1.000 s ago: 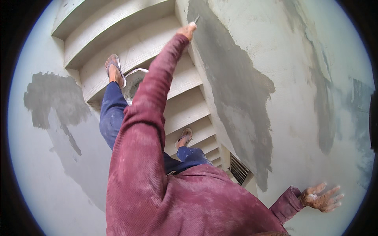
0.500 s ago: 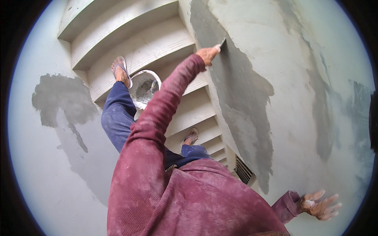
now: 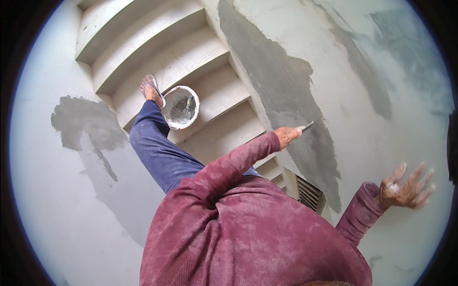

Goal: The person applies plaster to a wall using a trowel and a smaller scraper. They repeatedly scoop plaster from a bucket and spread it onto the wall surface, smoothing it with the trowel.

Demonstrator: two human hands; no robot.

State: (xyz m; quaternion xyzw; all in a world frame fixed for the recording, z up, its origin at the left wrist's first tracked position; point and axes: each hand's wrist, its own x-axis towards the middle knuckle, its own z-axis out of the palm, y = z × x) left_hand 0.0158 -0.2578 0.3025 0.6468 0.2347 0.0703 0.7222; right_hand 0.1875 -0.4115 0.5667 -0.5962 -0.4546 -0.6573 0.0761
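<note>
My left hand (image 3: 287, 136) is closed round a putty knife (image 3: 310, 126), its thin blade seen nearly edge-on. The blade lies over a long dark-grey patch of plaster (image 3: 281, 71) on the right wall; whether it touches the surface I cannot tell. Farther right, my right hand (image 3: 406, 187) holds nothing; its fingers are spread, with whitish smears, against or close to the pale wall. A white bucket (image 3: 197, 107) with grey paste inside stands on a stair, and a small tool (image 3: 190, 102) sticks out of the paste.
Curved pale stairs (image 3: 191, 53) climb at the upper left and drop away below me. My sandalled foot (image 3: 151, 90) is beside the bucket. A dark slatted vent (image 3: 309, 194) sits low by the right wall. Another grey patch (image 3: 90, 119) marks the left wall.
My left hand has come down along the grey patch with the putty knife, nearer to my body. My right hand shows higher in view, still spread. The whole view has shifted somewhat.
</note>
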